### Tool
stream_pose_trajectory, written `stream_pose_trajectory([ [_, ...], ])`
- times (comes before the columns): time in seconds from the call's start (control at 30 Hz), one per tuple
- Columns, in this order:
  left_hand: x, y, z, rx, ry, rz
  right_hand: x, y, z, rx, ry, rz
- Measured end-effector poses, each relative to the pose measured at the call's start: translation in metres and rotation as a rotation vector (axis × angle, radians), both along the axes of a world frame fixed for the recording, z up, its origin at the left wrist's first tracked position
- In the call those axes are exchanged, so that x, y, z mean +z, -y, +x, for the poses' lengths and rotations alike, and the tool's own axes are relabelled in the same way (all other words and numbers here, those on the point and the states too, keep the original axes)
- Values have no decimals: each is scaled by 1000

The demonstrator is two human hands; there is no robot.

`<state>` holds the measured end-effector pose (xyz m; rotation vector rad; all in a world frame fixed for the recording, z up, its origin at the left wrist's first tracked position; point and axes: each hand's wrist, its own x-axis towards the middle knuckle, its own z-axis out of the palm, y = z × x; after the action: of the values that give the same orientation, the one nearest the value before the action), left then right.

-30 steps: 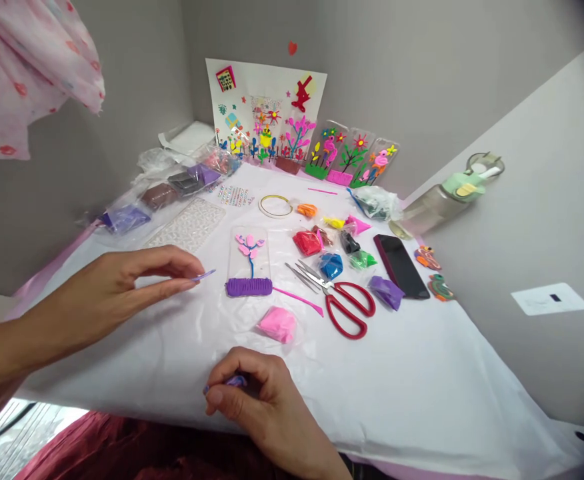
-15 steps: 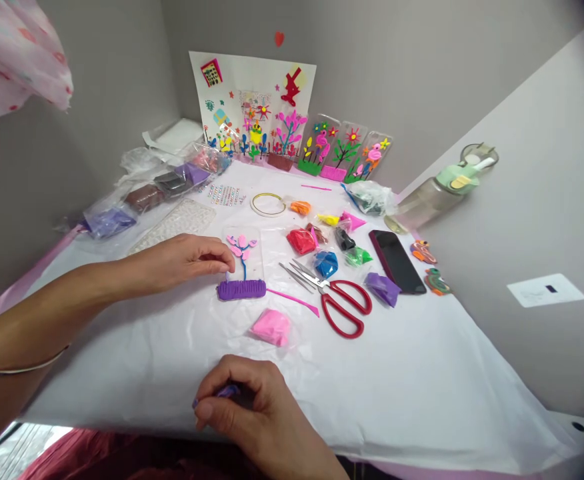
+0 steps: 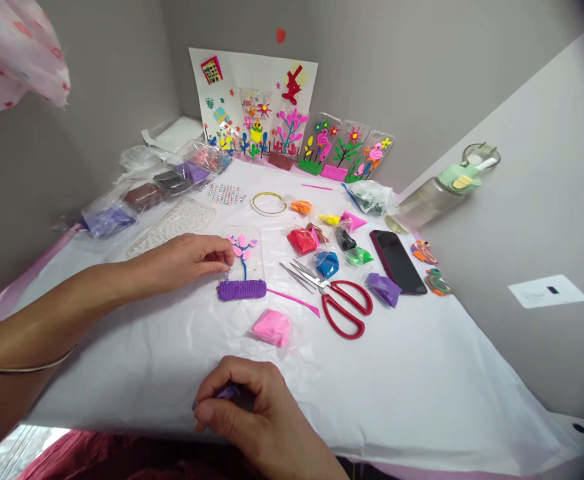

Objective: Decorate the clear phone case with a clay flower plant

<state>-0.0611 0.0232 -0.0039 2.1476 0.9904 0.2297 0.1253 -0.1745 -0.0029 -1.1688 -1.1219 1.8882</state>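
A clear phone case [image 3: 255,257] lies on the table, decorated with a clay flower of pink petals [image 3: 243,253] on a blue stem and a ridged purple clay base [image 3: 242,289]. At its left edge is my left hand [image 3: 207,256], fingers closed together by the petals; whatever they pinch is hidden. Near the table's front edge, my right hand [image 3: 252,400] is closed round a small purple piece of clay [image 3: 228,392], mostly covered by the fingers. A thin pink clay strip [image 3: 295,300] and a bagged pink clay lump [image 3: 272,327] lie close by.
Red-handled scissors [image 3: 345,300] and tweezers [image 3: 297,277] lie right of the case. Beyond are several bagged clays, such as blue [image 3: 327,264] and red [image 3: 301,241], a phone [image 3: 398,262] and a bottle [image 3: 429,197]. Decorated cases [image 3: 345,150] lean against the back wall.
My left hand stays by the case's left edge with only a slight shift of its fingers. The bangle sits a little differently on that arm. My right hand has hardly moved.
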Motion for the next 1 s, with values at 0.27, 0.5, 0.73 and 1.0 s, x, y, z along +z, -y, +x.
stream_pose_trajectory([
  [0.27, 0, 0, 1, 7, 1, 13, -2, 1, -1, -2, -6, -3],
  [0.5, -4, 0, 0, 26, 5, 48, -2, 0, 0, -5, -1, 19],
  [0.73, -11, -1, 1, 75, 52, 113, -3, 1, 0, -12, -14, -3],
  [1.0, 1, 9, -12, 155, 138, 244, -2, 2, -1, -10, -10, -4],
])
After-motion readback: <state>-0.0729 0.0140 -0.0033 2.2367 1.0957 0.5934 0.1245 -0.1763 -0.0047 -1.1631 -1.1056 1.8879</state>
